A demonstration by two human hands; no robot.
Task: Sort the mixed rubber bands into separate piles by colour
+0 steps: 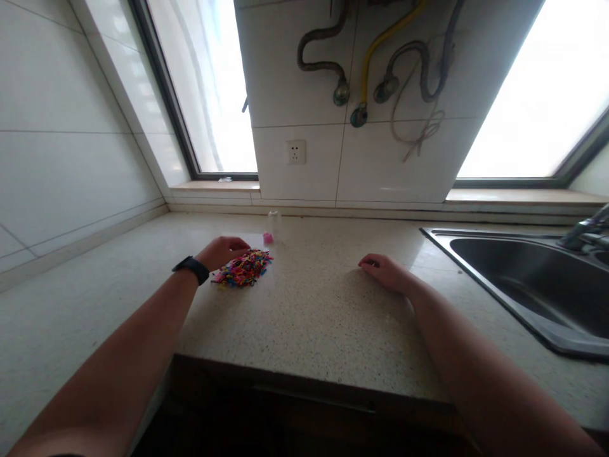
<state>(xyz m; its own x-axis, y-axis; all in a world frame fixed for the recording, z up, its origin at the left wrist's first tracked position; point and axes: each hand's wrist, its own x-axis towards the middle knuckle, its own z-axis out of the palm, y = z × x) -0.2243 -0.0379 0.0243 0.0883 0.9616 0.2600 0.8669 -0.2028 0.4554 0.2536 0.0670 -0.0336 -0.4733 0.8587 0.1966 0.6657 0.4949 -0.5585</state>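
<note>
My left hand (222,252), with a dark watch (191,269) on its wrist, is at the upper left edge of a heap of tiny many-coloured pieces (245,269). Its fingers are bent and the tips come together over the heap; anything between them is too small to make out. Further right, my right hand (386,273) rests on the pale speckled countertop (309,317) with its fingers curled in, and what they may hold is hidden. Just behind the heap lies a small pink object (268,238), and by it stands a clear container (275,220).
A steel sink (514,273) with a tap (587,227) is set into the counter at the right. The tiled wall behind carries a socket (296,152), a yellow pipe (375,47) and grey hoses (314,65). The counter's front edge (295,376) runs below my arms.
</note>
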